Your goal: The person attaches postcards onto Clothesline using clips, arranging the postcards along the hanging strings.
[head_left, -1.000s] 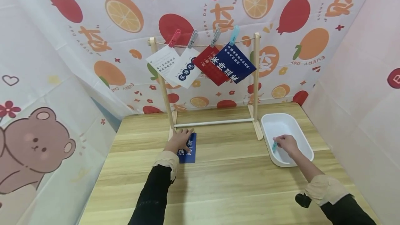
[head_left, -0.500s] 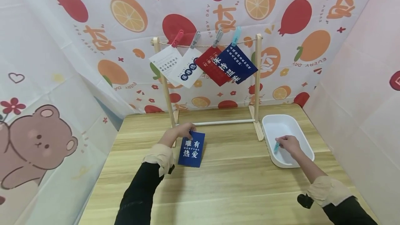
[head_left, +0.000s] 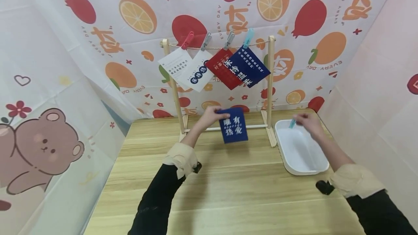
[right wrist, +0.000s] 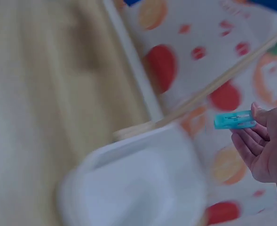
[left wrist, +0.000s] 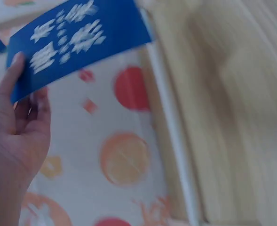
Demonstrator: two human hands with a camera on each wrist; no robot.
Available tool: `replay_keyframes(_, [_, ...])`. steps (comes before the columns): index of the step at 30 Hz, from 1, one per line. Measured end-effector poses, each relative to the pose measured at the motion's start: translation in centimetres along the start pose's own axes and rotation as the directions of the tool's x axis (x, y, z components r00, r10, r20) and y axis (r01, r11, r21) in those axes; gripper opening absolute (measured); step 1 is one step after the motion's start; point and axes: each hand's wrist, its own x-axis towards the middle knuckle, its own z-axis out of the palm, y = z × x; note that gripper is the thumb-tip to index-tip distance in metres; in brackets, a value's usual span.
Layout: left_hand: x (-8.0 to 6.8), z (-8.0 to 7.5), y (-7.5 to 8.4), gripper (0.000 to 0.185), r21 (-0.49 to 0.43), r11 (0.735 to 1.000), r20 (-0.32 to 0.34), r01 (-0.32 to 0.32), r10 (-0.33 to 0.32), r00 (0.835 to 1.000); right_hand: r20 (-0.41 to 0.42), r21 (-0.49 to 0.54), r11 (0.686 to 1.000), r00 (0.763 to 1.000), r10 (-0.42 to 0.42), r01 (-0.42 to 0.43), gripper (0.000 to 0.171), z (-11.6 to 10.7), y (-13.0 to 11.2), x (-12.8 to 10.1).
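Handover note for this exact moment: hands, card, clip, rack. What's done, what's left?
Left hand: pinches the blue card by its top edge, lifted off the table in front of the rack.
Right hand: holds the teal clothespin above the white tray's far end.
Done: four cards hang clipped on the string.
Left: blue card not yet on the string, clothespin not yet on it.

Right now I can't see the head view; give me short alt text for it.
A person's left hand holds up a blue card in front of a small wooden drying rack, while the right hand pinches a teal clothespin above a white tray. Four cards already hang from clips on the rack's string, over a wooden table.
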Motion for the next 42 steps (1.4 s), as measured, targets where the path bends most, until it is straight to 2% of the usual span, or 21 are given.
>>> replay_keyframes(3, [2.3,1.2,1.5,0.033,-0.15,0.988,-0.144,0.027,-0.049,0.988,-0.038,-0.031,0.997,0.997,-0.065,0.064,0.061,-1.6,-4.7,1.0])
replay_keyframes(7, [5.0,2.8,4.2,0.038,-0.339,0.941,-0.279,0.015,-0.116,0.953,-0.098,-0.008,0.989,0.984,-0.15,0.15,0.056,-3.1,-10.9,2.2])
replay_keyframes(11, [6.6,4.2,7.0,0.035,-0.487,0.868,-0.372,-0.095,-0.108,0.922,-0.166,0.053,0.968,0.958,-0.235,0.246,0.04,-3.9,-16.5,3.1])
replay_keyframes(14, [7.4,5.0,8.7,0.035,-0.552,0.817,-0.415,-0.166,-0.097,0.904,-0.22,0.127,0.94,0.933,-0.285,0.317,0.032,-4.1,-20.1,3.6])
replay_keyframes(17, [8.1,5.7,9.9,0.037,-0.574,0.804,-0.431,-0.158,-0.132,0.893,-0.26,0.19,0.921,0.922,-0.287,0.341,0.03,-4.2,-23.0,4.0])
replay_keyframes(20, [8.8,6.1,10.7,0.039,-0.588,0.799,-0.436,-0.123,-0.184,0.881,-0.266,0.203,0.921,0.924,-0.275,0.332,0.03,-3.9,-25.3,4.2])
replay_keyframes(24, [9.5,6.4,11.7,0.04,-0.592,0.797,-0.458,-0.119,-0.211,0.864,-0.25,0.156,0.929,0.923,-0.292,0.336,0.03,-3.2,-27.4,4.6])
replay_keyframes(32, [10.3,7.1,13.0,0.033,-0.662,0.729,-0.499,-0.175,-0.254,0.829,-0.25,0.006,0.94,0.911,-0.329,0.341,0.034,-2.1,-29.4,5.2])
replay_keyframes(38, [10.5,7.5,13.0,0.032,-0.677,0.714,-0.508,-0.181,-0.275,0.816,-0.264,-0.033,0.948,0.912,-0.313,0.316,0.034,-1.6,-29.7,5.9])
replay_keyframes(42, [10.7,7.7,13.1,0.033,-0.683,0.711,-0.501,-0.167,-0.29,0.816,-0.27,-0.046,0.955,0.917,-0.293,0.292,0.034,-1.3,-29.3,6.4])
